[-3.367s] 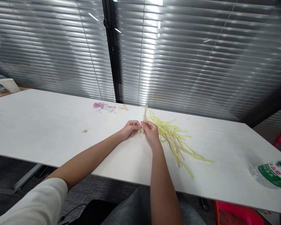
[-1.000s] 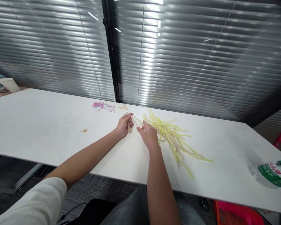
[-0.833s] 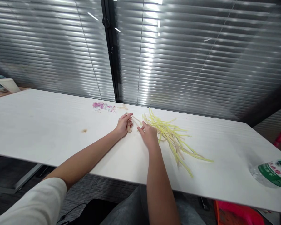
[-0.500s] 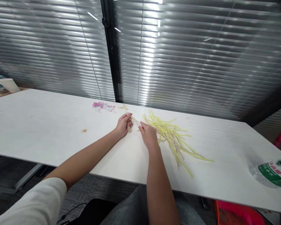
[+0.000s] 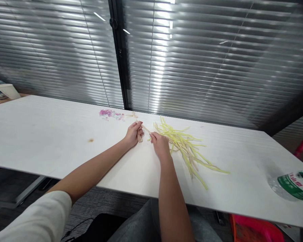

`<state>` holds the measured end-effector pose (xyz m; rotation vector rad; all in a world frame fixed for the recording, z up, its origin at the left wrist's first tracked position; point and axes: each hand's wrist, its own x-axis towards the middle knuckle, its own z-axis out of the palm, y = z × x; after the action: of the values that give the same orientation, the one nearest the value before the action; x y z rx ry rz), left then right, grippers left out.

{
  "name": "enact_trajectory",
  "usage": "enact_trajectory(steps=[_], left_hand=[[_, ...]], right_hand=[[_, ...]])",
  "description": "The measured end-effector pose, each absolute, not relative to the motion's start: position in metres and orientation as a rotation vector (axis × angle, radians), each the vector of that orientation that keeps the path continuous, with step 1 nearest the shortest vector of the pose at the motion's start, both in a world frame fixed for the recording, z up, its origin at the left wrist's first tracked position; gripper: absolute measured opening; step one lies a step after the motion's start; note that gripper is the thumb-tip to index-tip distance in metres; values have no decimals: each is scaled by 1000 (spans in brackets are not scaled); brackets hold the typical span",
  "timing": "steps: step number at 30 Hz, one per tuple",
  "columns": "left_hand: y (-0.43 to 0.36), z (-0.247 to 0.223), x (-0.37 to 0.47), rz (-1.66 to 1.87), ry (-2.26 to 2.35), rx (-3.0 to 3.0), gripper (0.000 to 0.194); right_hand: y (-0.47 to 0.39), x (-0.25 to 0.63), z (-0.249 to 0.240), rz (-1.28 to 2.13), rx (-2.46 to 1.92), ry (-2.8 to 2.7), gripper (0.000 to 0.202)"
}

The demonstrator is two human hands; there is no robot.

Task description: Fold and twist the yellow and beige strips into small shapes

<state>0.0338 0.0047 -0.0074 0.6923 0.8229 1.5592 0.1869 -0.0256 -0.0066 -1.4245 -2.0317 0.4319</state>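
A beige strand (image 5: 145, 128) stretches between my two hands above the white table (image 5: 73, 134). My left hand (image 5: 134, 133) pinches it at one end, and folded beige strands hang below those fingers. With closed fingers, my right hand (image 5: 159, 144) grips the strand's other end. Just right of that hand lies a loose pile of yellow and beige strands (image 5: 184, 141). Small pink and purple rings (image 5: 106, 113) are scattered behind my left hand, with a small beige knotted piece (image 5: 133, 115) beside them.
A clear bottle with a green and white label (image 5: 294, 185) lies at the table's right end. Blinds (image 5: 204, 60) rise along the back edge. A white cup (image 5: 8, 90) is at the far left. A red bag (image 5: 257, 228) sits below the front edge.
My right hand's fingers have closed more tightly on the strand, with the thumb now tucked in. My left hand has hardly moved.
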Motion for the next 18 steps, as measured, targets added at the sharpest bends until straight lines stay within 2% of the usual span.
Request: enact_trajectory(steps=[5,18], left_hand=[[3,-9,36,1510,822,736,34],[-4,-11,40,1325,800,920,25]], right_hand=[[-24,187,-10,486,-1368,-1975,29],[-19,185,-18,706,-1218,-1792,32]])
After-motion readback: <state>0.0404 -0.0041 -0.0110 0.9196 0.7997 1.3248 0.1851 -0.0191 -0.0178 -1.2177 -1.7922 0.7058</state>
